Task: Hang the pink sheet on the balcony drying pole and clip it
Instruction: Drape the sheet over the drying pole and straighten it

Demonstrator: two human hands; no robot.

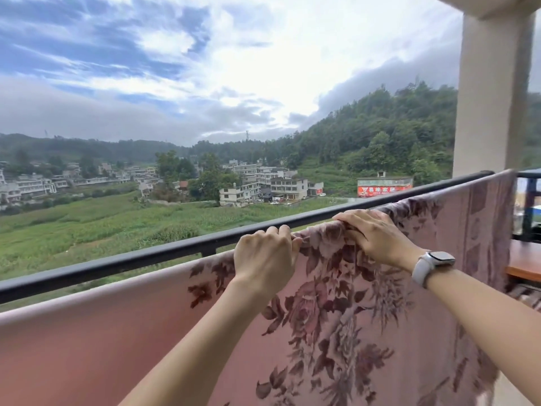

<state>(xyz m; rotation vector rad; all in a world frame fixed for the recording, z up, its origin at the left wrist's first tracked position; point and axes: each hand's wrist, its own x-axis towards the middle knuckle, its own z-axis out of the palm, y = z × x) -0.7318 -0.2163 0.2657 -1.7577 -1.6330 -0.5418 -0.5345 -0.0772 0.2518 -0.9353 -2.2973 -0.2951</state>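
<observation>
The pink sheet point(123, 332), printed with dark red flowers, hangs in front of me and fills the lower half of the view. Its right part lies draped over the black balcony pole point(123, 260), which runs from lower left to upper right. To the left, the sheet's top edge sags just below the pole. My left hand point(265, 257) pinches the sheet's top edge next to the pole. My right hand point(376, 234), a white watch on its wrist, presses bunched fabric onto the pole. No clip is in view.
A cream pillar point(494, 92) stands at the right end of the pole. A wooden surface point(524, 260) shows behind the sheet at the right. Beyond the rail lie green fields, houses and wooded hills, far below.
</observation>
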